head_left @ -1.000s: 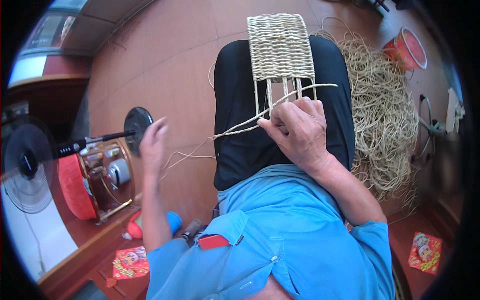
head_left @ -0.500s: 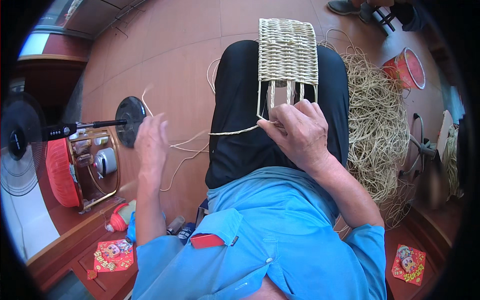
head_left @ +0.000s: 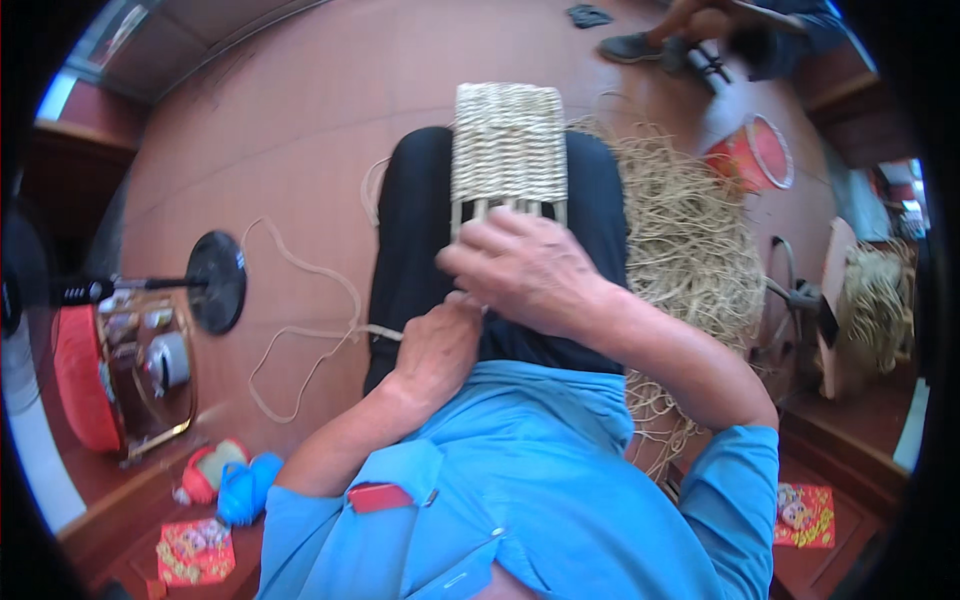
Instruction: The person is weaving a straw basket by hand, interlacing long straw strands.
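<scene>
Head view, items on my lap and about it.

1. Woven panel (head_left: pixel 510 145): pale rush, lying on my black trousers (head_left: pixel 410 250) across the knees. Long axis runs straight away from me; finished end far, bare stakes (head_left: pixel 505 207) pointing back at my body.
2. Right hand (head_left: pixel 525 270): laid over the stakes at the near edge of the panel, fingers curled onto them; how tightly they pinch I cannot tell.
3. Left hand (head_left: pixel 435 350): just under the right one, touching it, closed on the loose strand (head_left: pixel 300 320).
4. Loose strand: loops out left over the red floor (head_left: pixel 280 130).
5. Heap of raw rush (head_left: pixel 690 260): on the floor to my right.

Risks, as I judge them: the slack loop could kink or snag on the fan base (head_left: pixel 215 282); a hard tug could skew the stakes or slide the panel off my knees.
</scene>
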A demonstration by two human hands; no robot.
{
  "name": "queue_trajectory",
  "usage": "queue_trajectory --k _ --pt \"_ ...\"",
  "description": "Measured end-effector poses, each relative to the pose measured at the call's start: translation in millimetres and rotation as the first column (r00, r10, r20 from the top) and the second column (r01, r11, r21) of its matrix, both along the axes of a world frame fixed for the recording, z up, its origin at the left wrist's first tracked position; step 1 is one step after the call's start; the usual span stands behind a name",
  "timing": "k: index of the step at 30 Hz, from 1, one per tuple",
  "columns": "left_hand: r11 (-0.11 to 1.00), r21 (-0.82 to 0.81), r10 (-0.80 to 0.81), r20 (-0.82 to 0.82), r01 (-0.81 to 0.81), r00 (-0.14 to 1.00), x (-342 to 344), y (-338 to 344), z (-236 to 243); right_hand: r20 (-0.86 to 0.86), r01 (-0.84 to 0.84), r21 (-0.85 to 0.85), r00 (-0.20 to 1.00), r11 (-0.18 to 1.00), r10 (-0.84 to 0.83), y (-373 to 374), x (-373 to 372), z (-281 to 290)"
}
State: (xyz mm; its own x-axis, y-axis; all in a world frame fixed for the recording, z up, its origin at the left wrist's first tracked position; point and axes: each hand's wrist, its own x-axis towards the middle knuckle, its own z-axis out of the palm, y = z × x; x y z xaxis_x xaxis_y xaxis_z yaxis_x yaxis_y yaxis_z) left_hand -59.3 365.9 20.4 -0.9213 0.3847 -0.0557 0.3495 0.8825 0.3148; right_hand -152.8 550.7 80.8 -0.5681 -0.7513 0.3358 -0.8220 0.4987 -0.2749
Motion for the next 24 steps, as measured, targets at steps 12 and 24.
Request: queue_trajectory --k 12,24 --pt "-0.046 0.572 -0.207 0.796 -0.819 0.568 -30.6 64.9 -76.1 0.232 -0.090 0.342 0.973 0.935 0.008 -23.8 -22.9 5.9" --pt "0.413 0.873 0.140 0.219 -0.258 0.966 -51.5 40.9 -57.9 0.394 0.199 0.216 0.878 0.956 -0.272 -36.5 8.2 -7.5"
